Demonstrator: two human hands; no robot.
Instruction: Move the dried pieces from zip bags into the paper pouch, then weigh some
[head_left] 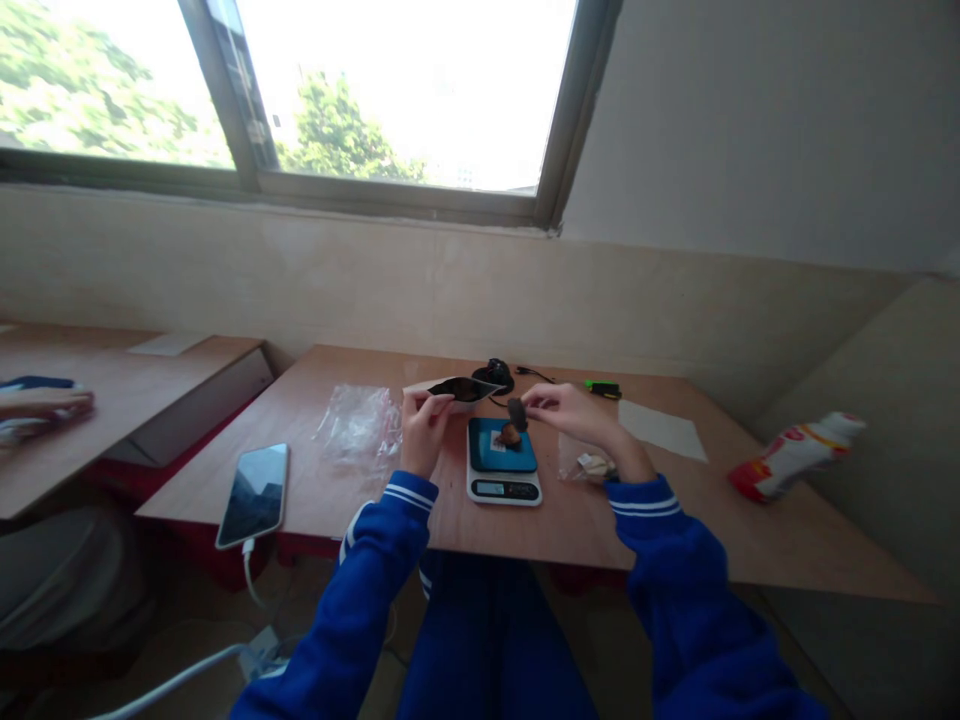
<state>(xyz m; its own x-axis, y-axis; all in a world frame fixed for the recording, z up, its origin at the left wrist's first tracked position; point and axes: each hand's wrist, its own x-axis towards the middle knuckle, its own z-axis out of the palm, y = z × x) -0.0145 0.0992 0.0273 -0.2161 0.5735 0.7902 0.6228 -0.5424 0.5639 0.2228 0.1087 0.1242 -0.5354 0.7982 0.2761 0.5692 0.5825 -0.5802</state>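
A digital kitchen scale [504, 487] with a blue top stands in front of me on the table. Brown, dried-looking pieces [511, 435] lie on it beside a small white label. My left hand [424, 430] pinches the edge of a pouch [463, 393] at the scale's far left; its mouth gapes and shows a dark inside. Over the right part of the scale, my right hand [574, 412] is closed on a dark mushroom-like piece [517, 414], held by the fingertips just above the brown pieces.
Clear plastic bags [358, 425] and a charging phone [255, 492] lie to the left. Beyond the scale are a black object [496, 374] and a green-and-black tool [604, 389]. Right are a small bag [592, 465], paper [664, 430] and a red-white bottle [795, 455]. Another person's hand [52, 403] rests far left.
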